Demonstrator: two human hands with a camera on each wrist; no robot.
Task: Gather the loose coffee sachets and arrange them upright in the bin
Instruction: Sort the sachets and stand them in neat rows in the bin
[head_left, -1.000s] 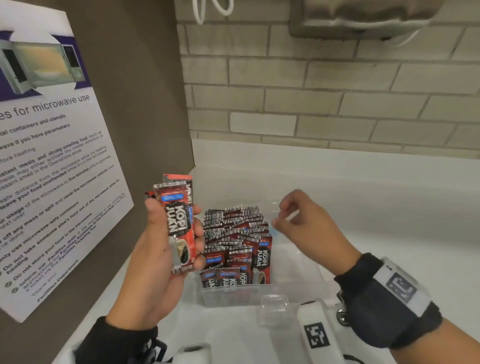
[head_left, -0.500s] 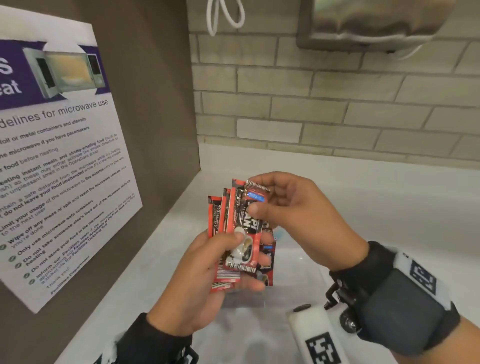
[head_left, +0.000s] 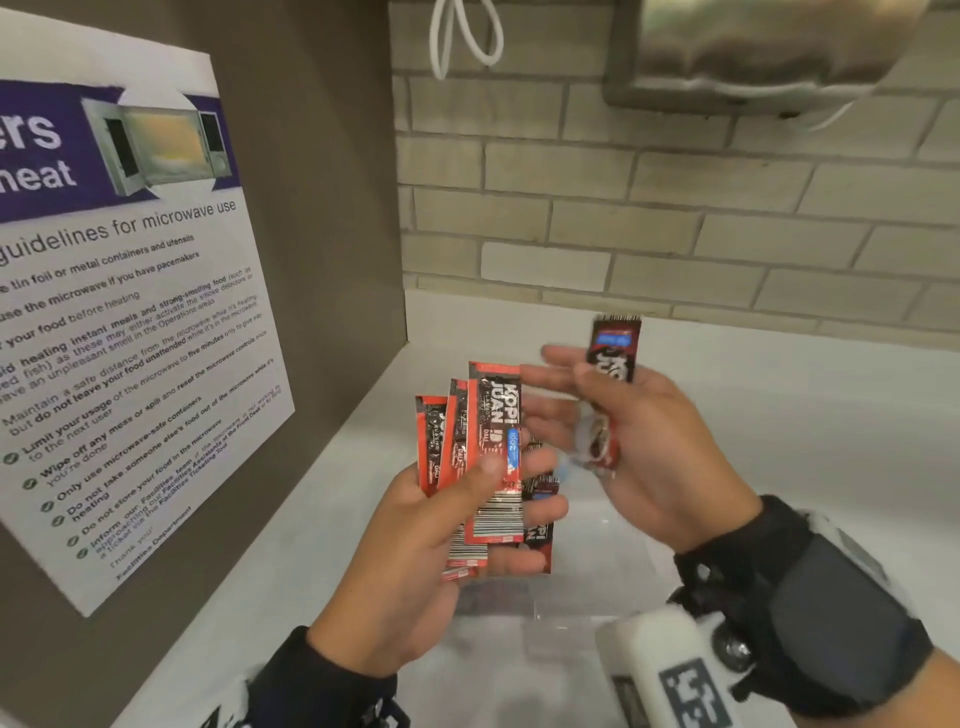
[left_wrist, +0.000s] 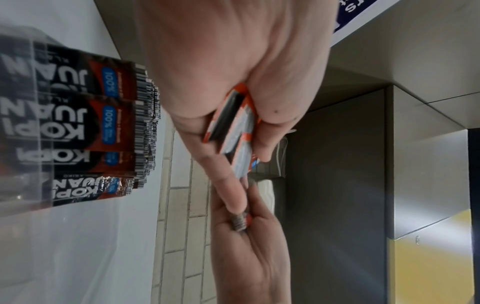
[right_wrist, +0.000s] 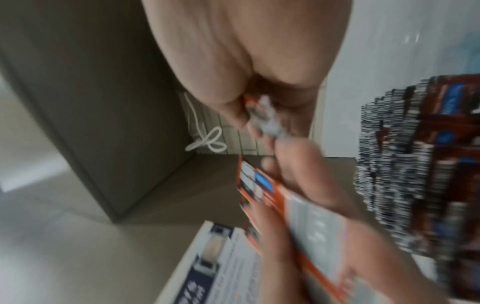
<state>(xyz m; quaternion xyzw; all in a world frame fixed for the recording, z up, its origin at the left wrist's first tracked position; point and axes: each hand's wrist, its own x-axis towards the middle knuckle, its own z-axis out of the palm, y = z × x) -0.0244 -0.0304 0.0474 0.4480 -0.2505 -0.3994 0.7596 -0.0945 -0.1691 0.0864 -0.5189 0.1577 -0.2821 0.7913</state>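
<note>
The right hand pinches one sachet, long axis upright. The left hand clasps a fan of sachets just beside it. The bin lies directly below, so the right hand is nearer.

Your sachets are red and black with white lettering, a blue label and barcode-striped ends. The tabletop is white, the brick wall beige, and the poster white with a purple banner.

Beige brick wall, brown side panel with microwave poster, white counter
</note>
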